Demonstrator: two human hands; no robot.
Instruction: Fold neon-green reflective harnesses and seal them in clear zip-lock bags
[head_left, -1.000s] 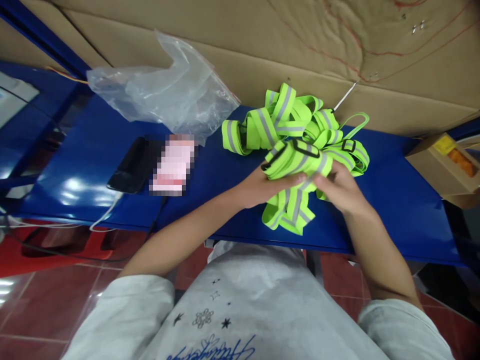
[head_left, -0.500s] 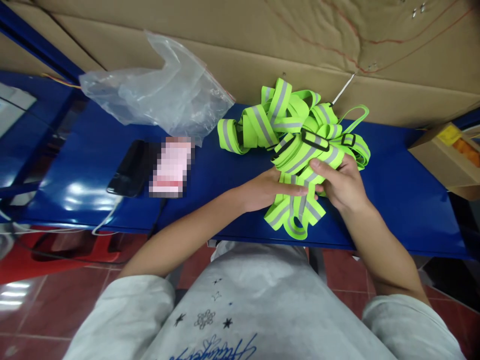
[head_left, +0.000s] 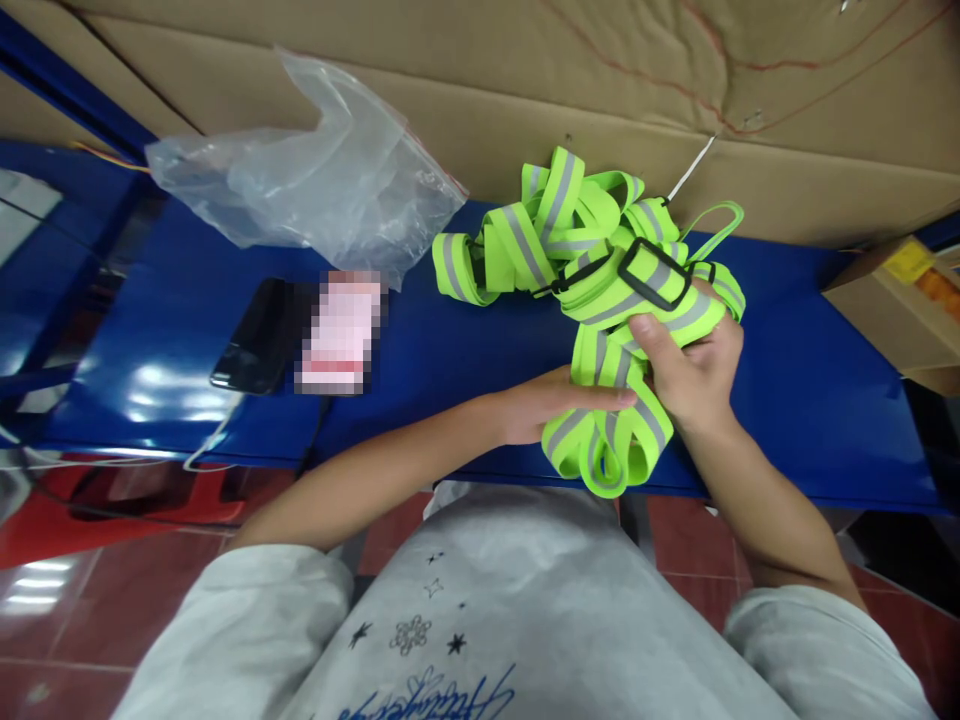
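A bundle of neon-green reflective strap [head_left: 609,450] with a grey stripe is gathered between my hands above the blue table's front edge. My left hand [head_left: 562,402] is closed on its lower folds, the thumb laid across them and the other fingers mostly hidden behind. Higher up, my right hand [head_left: 691,365] grips the strap's upper part, thumb on top, just below a black plastic buckle [head_left: 655,274]. Behind them lies a loose heap of the same green strapping [head_left: 517,245], which overlaps the held part, so where one ends I cannot tell.
A clear plastic bag [head_left: 322,180] rests against the cardboard [head_left: 495,110] at the back. Left on the blue table [head_left: 420,370] are a black phone [head_left: 253,337] and a pixelated pink item [head_left: 341,330]. An open cardboard box [head_left: 877,310] stands at the right.
The held strap and both hands have shifted slightly right. The lower folds now hang as fuller loops, and the black buckle has turned and shows wider.
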